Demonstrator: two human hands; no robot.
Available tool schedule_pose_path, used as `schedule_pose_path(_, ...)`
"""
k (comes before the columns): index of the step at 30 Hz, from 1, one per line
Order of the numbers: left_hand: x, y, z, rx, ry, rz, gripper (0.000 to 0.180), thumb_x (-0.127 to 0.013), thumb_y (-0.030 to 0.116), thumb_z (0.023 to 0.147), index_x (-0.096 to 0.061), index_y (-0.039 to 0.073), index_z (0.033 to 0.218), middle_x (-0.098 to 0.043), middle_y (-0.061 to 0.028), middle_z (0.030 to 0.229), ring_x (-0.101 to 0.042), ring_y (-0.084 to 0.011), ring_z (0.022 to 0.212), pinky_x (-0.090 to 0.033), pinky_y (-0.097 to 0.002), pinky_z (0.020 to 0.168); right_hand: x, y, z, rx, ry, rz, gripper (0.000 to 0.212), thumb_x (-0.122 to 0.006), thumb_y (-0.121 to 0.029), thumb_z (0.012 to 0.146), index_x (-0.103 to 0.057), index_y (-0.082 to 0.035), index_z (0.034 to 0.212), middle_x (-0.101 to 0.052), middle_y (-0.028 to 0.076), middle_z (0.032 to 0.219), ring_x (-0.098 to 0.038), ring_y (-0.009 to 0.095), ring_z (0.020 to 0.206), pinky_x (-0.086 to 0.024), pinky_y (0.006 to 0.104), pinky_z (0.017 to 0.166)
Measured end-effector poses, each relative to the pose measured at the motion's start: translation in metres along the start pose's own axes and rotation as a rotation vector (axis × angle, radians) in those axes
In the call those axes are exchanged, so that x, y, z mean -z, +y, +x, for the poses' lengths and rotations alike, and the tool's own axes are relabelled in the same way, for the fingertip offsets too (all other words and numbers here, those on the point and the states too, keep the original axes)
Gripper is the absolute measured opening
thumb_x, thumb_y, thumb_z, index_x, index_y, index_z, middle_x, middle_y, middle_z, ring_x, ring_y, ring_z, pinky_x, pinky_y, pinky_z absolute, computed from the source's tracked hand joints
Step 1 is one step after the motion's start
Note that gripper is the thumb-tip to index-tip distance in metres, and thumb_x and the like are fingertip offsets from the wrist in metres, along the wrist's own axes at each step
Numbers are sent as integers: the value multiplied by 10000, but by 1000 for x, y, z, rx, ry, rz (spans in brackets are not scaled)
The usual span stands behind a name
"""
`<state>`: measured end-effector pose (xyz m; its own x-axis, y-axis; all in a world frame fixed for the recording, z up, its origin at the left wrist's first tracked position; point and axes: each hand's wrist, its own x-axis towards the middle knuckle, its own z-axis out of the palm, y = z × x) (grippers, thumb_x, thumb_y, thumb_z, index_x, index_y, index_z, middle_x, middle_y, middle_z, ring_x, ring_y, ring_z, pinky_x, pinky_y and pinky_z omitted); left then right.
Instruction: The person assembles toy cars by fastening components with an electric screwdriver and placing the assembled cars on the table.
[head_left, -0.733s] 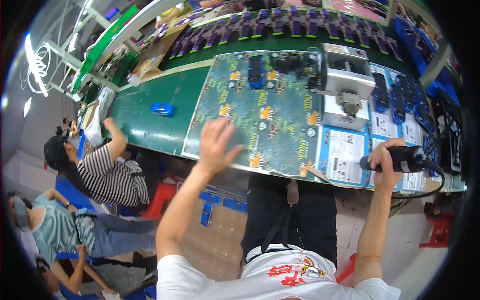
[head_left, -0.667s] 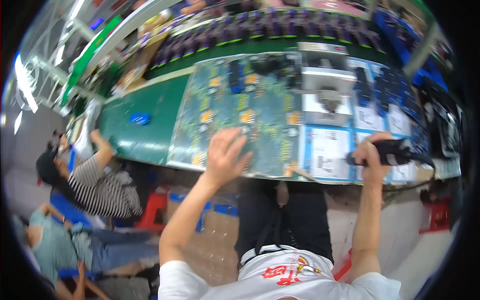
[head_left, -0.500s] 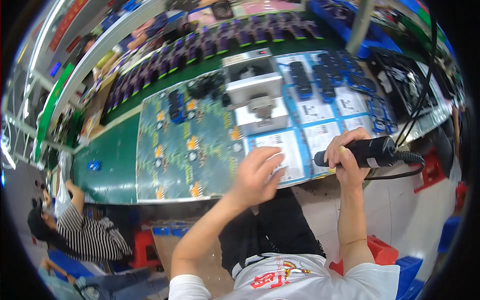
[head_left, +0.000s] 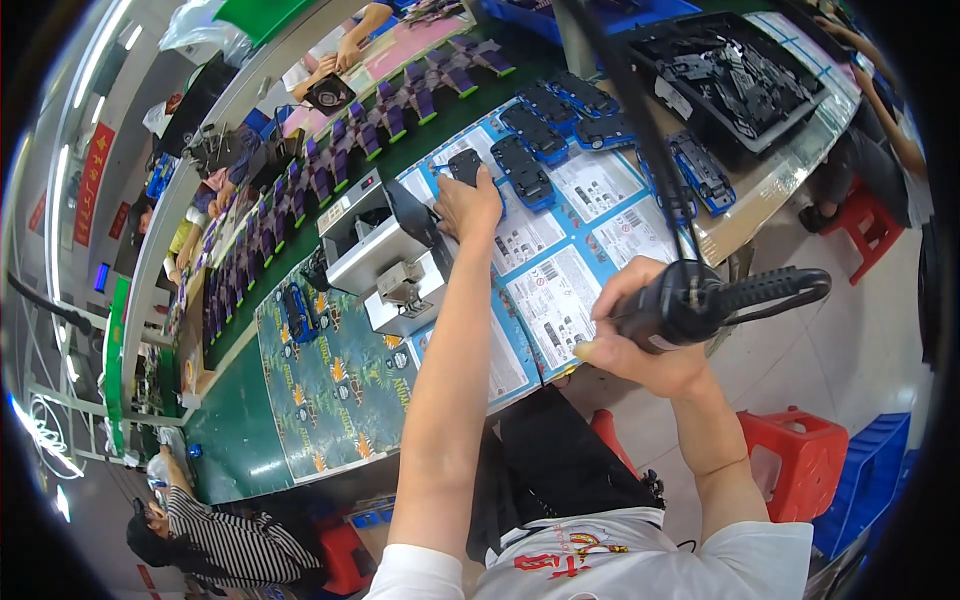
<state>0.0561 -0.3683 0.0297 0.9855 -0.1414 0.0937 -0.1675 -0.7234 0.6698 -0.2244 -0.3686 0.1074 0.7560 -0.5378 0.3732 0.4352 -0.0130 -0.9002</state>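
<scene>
My left hand reaches forward over the bench, its fingers closed on the sides of a blue-and-black toy car that lies underside up. Several more such cars, among them one toy car right beside it, rest on the printed sheets. In my right hand is a black electric screwdriver, with its cord leading off to the right; the tip is hidden from view. A white boxy device, which looks like a screw feeder, stands just left of my left forearm.
A black bin heaped with black parts sits at the far right. Purple-and-black pieces line the green belt behind the bench. Left of the device, one blue car lies on a patterned sheet. Red stools stand on the floor; other people sit nearby.
My left hand has gone from the near edge of the bench forward to a toy car and closed on it. The view has turned to the right; my right hand still holds the screwdriver.
</scene>
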Motion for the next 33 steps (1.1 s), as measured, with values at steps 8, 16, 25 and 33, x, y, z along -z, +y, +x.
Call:
schedule_pose_path(8,17,-18,-7,-50,-93,-357,564,-800,237,738,-588,-33,1186,-675,-193,1080,-642,-320,1029,-476,-382,897,-10,5,-5,43,-29,14,309,-870,-89,716,-626,-16,891,-617,24,794,-569,66,695,-448,221,614)
schedule_pose_path(16,118,-54,-123,-278,-319,-1076,444,-731,89,848,-471,-11,1194,-623,-99,1090,-597,-142,977,-490,-287,842,-29,4,-5,-34,73,233,180,-715,3,792,-563,-21,885,-563,38,657,-527,116,487,-465,263,503)
schedule_pose_path(25,192,-166,-178,297,-388,-1468,279,-582,224,992,-540,32,1191,-636,-123,1061,-684,-219,864,-604,-370,748,-113,24,27,213,-109,408,181,-633,-112,897,-481,-22,938,-476,45,627,-476,138,475,-465,306,524)
schedule_pose_path(33,192,-198,-175,251,-377,-1416,273,-623,189,974,-563,38,1192,-678,-95,997,-695,-171,806,-580,-307,723,-159,63,15,100,-114,348,192,-649,-74,881,-496,-14,980,-538,82,664,-518,141,511,-494,313,573)
